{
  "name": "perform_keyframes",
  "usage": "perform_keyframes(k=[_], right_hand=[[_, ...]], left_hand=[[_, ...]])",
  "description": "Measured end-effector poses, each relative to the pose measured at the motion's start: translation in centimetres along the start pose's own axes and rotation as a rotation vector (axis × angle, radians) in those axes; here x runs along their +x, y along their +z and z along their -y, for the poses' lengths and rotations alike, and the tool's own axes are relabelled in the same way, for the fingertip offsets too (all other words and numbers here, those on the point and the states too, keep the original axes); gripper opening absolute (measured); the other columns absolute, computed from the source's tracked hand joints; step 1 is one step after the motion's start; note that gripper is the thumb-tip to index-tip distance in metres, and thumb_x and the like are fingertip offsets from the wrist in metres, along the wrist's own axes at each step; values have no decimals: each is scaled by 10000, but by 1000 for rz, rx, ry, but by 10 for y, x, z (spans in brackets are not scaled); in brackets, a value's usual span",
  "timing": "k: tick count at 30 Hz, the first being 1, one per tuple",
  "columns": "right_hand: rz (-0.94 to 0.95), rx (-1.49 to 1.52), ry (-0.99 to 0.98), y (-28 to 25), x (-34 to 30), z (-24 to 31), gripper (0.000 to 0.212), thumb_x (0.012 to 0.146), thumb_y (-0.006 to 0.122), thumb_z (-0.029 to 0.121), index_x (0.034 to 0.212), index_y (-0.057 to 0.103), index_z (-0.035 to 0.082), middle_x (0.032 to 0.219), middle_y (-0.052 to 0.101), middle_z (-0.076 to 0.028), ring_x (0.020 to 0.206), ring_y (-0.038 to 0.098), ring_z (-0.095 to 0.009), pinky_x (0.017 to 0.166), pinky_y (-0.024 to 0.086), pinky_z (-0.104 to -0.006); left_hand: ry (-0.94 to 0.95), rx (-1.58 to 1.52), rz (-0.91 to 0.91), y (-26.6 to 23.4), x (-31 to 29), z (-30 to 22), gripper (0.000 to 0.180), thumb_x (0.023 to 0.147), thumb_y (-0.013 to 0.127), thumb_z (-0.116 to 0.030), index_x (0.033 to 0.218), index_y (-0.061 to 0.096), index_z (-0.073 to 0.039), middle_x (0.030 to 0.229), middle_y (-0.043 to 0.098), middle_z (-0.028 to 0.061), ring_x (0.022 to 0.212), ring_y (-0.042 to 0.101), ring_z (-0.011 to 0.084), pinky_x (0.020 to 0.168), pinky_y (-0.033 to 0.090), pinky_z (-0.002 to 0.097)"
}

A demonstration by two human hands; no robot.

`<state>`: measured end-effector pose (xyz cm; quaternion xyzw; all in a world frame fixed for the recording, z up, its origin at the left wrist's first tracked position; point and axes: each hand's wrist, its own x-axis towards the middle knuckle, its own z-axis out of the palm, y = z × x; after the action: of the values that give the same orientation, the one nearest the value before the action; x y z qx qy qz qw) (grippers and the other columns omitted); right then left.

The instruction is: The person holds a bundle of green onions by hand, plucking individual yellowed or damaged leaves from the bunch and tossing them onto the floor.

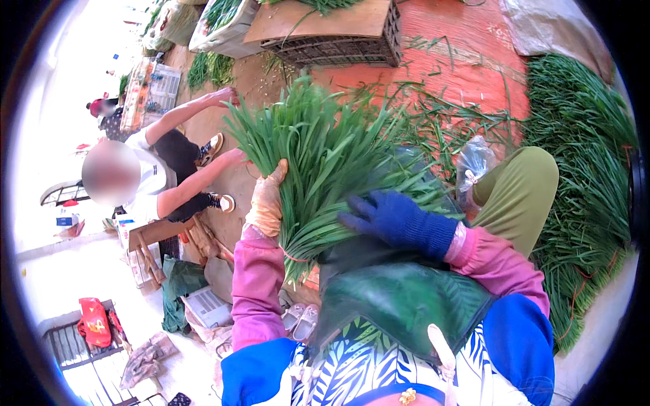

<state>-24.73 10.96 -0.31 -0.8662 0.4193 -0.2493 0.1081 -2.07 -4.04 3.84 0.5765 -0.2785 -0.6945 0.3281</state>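
left hand [269,199] is grasping leaf bunch [308,149] from its left | right hand [393,220] is lying unclenched at leaf bunch's right | dark crate [349,51] is standing beyond leaf bunch

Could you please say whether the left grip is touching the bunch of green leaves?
Touching: the head view shows the gloved left grip clasping the left side of the bunch of green leaves.

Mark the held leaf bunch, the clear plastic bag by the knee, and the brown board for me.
Leaf bunch [308,159]: head view, middle of its blades.
Clear plastic bag [475,160]: head view, middle of its side.
Brown board [342,19]: head view, top surface.
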Motion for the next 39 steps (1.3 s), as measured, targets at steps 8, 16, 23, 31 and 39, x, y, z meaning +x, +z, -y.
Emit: perform_keyframes(k=[8,16,23,31,39], right_hand=[[-197,-206,-25,-56,55,8,448,812,517,251,1256,506,196,1251,501,-131,1112,503,-323,874,390,-603],[-197,-112,42,-5,34,-15,388,783,557,251,1161,562,163,1212,530,-118,1111,504,-316,821,435,-493],[-249,-2,122,-47,-8,-23,316,803,606,236,1102,594,134,1084,600,-101,996,569,-297,753,457,-430],[-509,300,396,-110,76,-52,353,792,662,318,1072,610,111,746,630,-96,681,630,-301,597,488,-402],[-598,781,237,-78,111,-101,234,887,583,284,920,647,60,643,599,-23,580,589,-124,502,452,-272]], left_hand=[[91,-92,99,23,-26,10,262,892,574,-98,1139,578,-10,994,656,105,818,653,232,721,560,358],[214,113,-69,33,-26,16,298,863,634,-122,1136,575,-17,954,657,88,769,648,230,673,556,359],[229,63,-69,39,-37,19,251,857,633,-75,1103,611,-27,1003,655,69,810,636,190,726,528,312],[352,181,-19,52,-47,33,178,820,704,-112,964,664,-16,908,664,15,769,589,94,719,481,252],[404,192,7,41,-41,49,138,814,700,-64,942,670,-20,902,664,-1,782,572,73,731,458,234]])
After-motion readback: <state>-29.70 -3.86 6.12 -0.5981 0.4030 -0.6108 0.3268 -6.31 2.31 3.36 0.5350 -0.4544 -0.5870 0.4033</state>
